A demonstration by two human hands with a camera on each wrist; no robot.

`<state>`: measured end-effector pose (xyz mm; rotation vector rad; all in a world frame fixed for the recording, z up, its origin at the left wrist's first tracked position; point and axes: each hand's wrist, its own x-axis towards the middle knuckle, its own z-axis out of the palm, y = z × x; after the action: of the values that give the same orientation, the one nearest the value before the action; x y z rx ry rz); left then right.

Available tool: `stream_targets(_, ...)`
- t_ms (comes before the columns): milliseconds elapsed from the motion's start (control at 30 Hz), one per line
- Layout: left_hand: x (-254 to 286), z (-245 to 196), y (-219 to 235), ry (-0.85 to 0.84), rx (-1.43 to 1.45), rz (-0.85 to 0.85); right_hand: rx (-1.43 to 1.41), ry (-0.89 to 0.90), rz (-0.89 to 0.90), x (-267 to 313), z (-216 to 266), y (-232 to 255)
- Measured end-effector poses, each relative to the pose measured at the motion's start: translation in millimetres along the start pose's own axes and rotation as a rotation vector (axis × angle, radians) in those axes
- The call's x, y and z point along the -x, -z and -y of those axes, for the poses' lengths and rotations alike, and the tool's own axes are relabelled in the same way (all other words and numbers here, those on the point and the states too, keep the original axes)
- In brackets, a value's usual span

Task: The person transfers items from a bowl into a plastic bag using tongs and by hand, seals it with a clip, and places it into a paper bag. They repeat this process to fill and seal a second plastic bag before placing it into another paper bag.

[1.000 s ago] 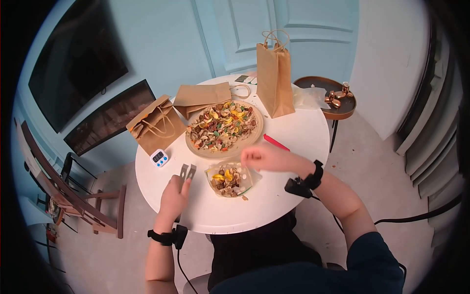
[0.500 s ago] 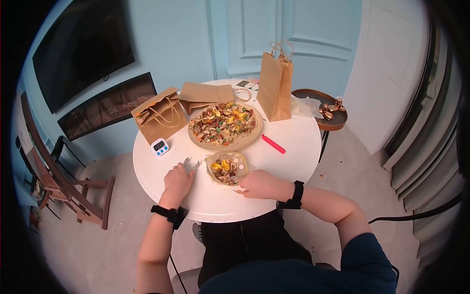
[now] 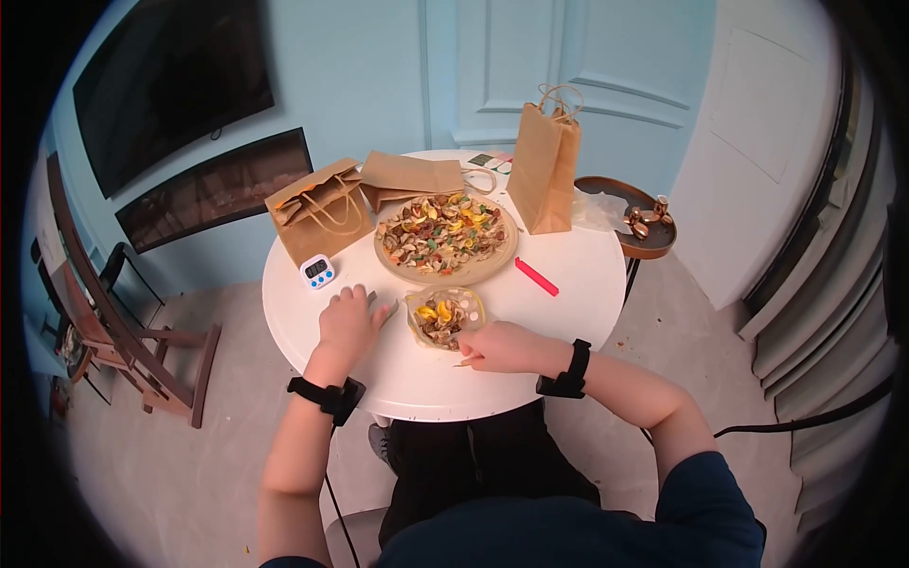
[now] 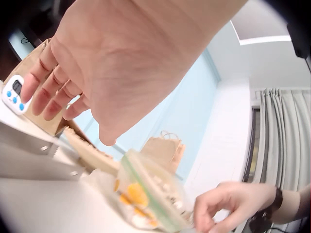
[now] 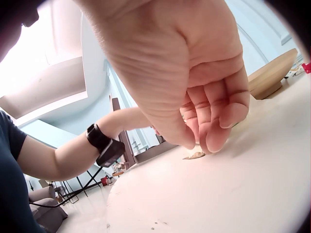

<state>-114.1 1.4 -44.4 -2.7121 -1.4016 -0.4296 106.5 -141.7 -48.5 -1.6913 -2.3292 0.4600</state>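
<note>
My left hand (image 3: 347, 327) is above metal tongs (image 4: 39, 158) that lie on the table, its fingers loosely spread and off them. My right hand (image 3: 497, 347) is down at the tabletop beside an open clear zip bag (image 3: 471, 301) of dried potpourri pieces. Its thumb and fingertips pinch a small brown dried piece (image 5: 195, 155) at the table surface. The zip bag has a green seal strip in the left wrist view. Behind it, a round wooden tray (image 3: 393, 270) carries a heap of mixed dried potpourri (image 3: 440, 232).
A white timer (image 3: 318, 272) stands on the left of the white table (image 3: 417, 388). Three brown paper bags, one upright (image 3: 544, 170), line the back. A pink-red strip (image 3: 537, 277) lies right of the tray. Copper items (image 3: 644, 222) sit on a side table.
My left hand has lowered the tongs to the table and let go of them. The right hand has come down from above the zip bag to the dried piece at its near side.
</note>
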Motion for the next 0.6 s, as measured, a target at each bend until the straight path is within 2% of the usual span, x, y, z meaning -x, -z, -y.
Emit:
stream_targets(33,0,-4,10,0.003,0.000,0.001,-0.073,0.037,-0.026,0,0,0)
stream_targets(100,0,-14,27,-0.236,0.388,-0.078,-0.028,0.064,-0.012,-3,0,-6)
stream_targets(133,0,-18,31,-0.231,0.387,-0.078,0.018,0.088,-0.002,-5,1,-9)
stream_targets(200,-1,-27,39,-0.349,0.732,0.192,0.067,0.075,0.009,-9,4,-13)
stream_targets(233,-1,-32,45,-0.319,0.764,0.331,0.118,0.057,0.017,-11,5,-15)
stream_targets(333,-4,-38,37,-0.261,0.898,0.421,0.132,0.068,0.014,-13,2,-18)
stream_targets(467,-5,-39,17,-0.164,0.772,0.359,0.072,0.067,0.042,-10,1,-8)
stream_targets(533,0,-41,17,-0.103,0.706,0.295,-0.055,0.105,0.052,-7,2,3)
stream_targets(567,-1,-38,13,-0.106,0.707,0.291,-0.051,0.105,0.050,-8,5,14)
stream_targets(600,-5,-32,4,-0.112,0.797,0.352,-0.099,0.069,-0.028,-9,8,28)
